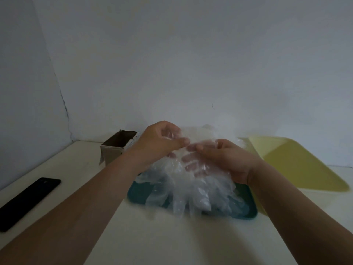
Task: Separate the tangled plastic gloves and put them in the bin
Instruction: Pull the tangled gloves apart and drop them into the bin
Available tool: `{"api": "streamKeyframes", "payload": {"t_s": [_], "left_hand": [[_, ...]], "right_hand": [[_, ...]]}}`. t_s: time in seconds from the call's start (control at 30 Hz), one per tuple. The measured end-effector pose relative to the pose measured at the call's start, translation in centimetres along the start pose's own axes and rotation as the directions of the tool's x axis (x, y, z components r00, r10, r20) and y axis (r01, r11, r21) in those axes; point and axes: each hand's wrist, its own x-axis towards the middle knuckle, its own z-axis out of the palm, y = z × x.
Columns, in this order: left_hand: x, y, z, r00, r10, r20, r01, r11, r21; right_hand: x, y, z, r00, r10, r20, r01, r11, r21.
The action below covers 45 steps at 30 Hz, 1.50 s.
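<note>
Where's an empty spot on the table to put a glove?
Bare table lies between the black phone and the teal tray, and in front of that tray between the forearms. Crowded: the left hand and right hand grip the glove clump over the teal tray, yellow tray beside it.

Place: plain indoor room, most likely a home; exact kind not certain. Evidence: bare white walls (pixel 191 54) meeting in a corner, a thin crack (pixel 64 104) running down the join; pale table (pixel 172 236) set into that corner; black phone (pixel 28 202) lying flat at left; small open cardboard box (pixel 116 148) by the wall; yellow bin (pixel 298 165) and teal tray (pixel 139 194), both plastic; dim light
</note>
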Motion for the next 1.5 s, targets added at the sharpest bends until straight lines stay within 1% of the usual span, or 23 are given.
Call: {"api": "streamKeyframes", "payload": {"t_s": [0.03, 0.07, 0.13, 0.17, 0.2, 0.27, 0.37, 0.47, 0.57, 0.6, 0.67, 0.7, 0.77, 0.83, 0.93, 1.0, 1.1, 1.2, 1.23, 1.3, 1.4, 1.47, 1.5], "left_hand": [[0.0, -0.5, -0.1, 0.999, -0.046, -0.002, 0.046, 0.999, -0.005], [0.1, -0.9, -0.2, 0.992, -0.12, 0.039, 0.122, 0.992, -0.041], [0.2, -1.9, -0.4, 0.943, -0.245, 0.228, 0.295, 0.929, -0.224], [0.1, -2.1, -0.4, 0.913, -0.25, 0.322, 0.355, 0.875, -0.328], [-0.2, -2.0, -0.2, 0.9, -0.23, 0.369, 0.381, 0.827, -0.414], [-0.1, -1.8, 0.1, 0.92, -0.206, 0.333, 0.353, 0.806, -0.475], [0.7, -1.4, -0.2, 0.972, -0.22, 0.085, 0.233, 0.838, -0.494], [1.5, -1.3, -1.1, 0.969, -0.232, -0.082, 0.18, 0.895, -0.409], [1.5, -1.4, -1.5, 0.967, -0.2, -0.155, 0.137, 0.929, -0.343], [1.4, -1.3, -1.6, 0.975, -0.188, -0.12, 0.138, 0.93, -0.341], [1.0, -1.3, -1.9, 0.984, -0.169, 0.052, 0.177, 0.934, -0.31], [0.7, -1.4, -2.0, 0.976, -0.166, 0.141, 0.201, 0.933, -0.297], [0.5, -1.6, -1.7, 0.958, -0.152, 0.241, 0.225, 0.924, -0.31], [0.7, -1.6, -0.9, 0.954, -0.118, 0.275, 0.216, 0.907, -0.361], [0.9, -0.7, 0.3, 0.961, -0.108, 0.254, 0.201, 0.904, -0.377], [1.3, 0.1, 1.0, 0.969, -0.089, 0.232, 0.158, 0.94, -0.302], [2.2, 1.4, 2.5, 0.96, -0.061, 0.273, 0.124, 0.967, -0.221], [3.2, 2.6, 4.8, 0.968, -0.047, 0.246, 0.105, 0.968, -0.23], [3.6, 3.0, 5.8, 0.972, -0.051, 0.228, 0.107, 0.965, -0.241], [4.2, 3.4, 7.3, 0.973, -0.063, 0.223, 0.121, 0.958, -0.258], [4.7, 4.0, 9.2, 0.948, -0.068, 0.309, 0.161, 0.944, -0.286], [4.8, 4.6, 10.4, 0.928, -0.055, 0.369, 0.18, 0.932, -0.314], [4.8, 4.9, 10.7, 0.919, -0.038, 0.391, 0.178, 0.928, -0.327]], "right_hand": [[0.2, 0.3, -0.2, 1.0, -0.002, -0.008, 0.002, 0.999, 0.036], [0.2, 0.3, -0.1, 1.0, -0.004, -0.002, 0.004, 0.997, 0.075], [0.2, 0.3, -0.1, 1.0, -0.014, 0.0, 0.014, 0.994, 0.11], [0.3, 0.4, -0.2, 1.0, -0.016, -0.007, 0.016, 0.994, 0.106], [0.4, 0.5, -0.2, 1.0, -0.02, -0.022, 0.022, 0.995, 0.1], [0.6, 0.9, -0.6, 0.999, -0.03, -0.037, 0.033, 0.997, 0.073], [0.1, 1.6, -1.0, 0.998, 0.013, -0.053, -0.012, 1.0, 0.01], [-0.8, 2.1, -2.0, 0.993, 0.081, -0.087, -0.077, 0.996, 0.048], [-1.2, 2.1, -2.8, 0.987, 0.107, -0.123, -0.1, 0.993, 0.059], [-1.3, 1.9, -3.0, 0.983, 0.086, -0.16, -0.083, 0.996, 0.024], [-1.2, 1.3, -3.3, 0.973, 0.029, -0.229, -0.038, 0.999, -0.035], [-1.2, 0.9, -3.2, 0.973, 0.012, -0.229, -0.025, 0.998, -0.053], [-1.1, 0.2, -2.7, 0.986, -0.007, -0.166, -0.002, 0.999, -0.051], [-1.1, -0.5, -1.7, 0.991, -0.023, -0.13, 0.026, 0.999, 0.021], [-1.1, -1.2, -1.2, 0.984, -0.04, -0.176, 0.066, 0.987, 0.147], [-1.4, -1.9, -2.0, 0.972, -0.047, -0.23, 0.081, 0.987, 0.141], [-2.2, -3.3, -4.5, 0.953, -0.042, -0.299, 0.068, 0.994, 0.08], [-3.9, -4.5, -8.1, 0.907, -0.048, -0.419, 0.05, 0.999, -0.007], [-4.7, -4.7, -9.7, 0.879, -0.058, -0.472, 0.043, 0.998, -0.043], [-6.4, -5.2, -12.3, 0.805, -0.104, -0.585, -0.019, 0.98, -0.2], [-7.9, -5.1, -15.6, 0.684, -0.194, -0.703, -0.215, 0.868, -0.449], [-8.1, -4.6, -17.5, 0.632, -0.234, -0.739, -0.308, 0.799, -0.517], [-8.1, -4.4, -18.1, 0.623, -0.243, -0.743, -0.36, 0.755, -0.548]]}}
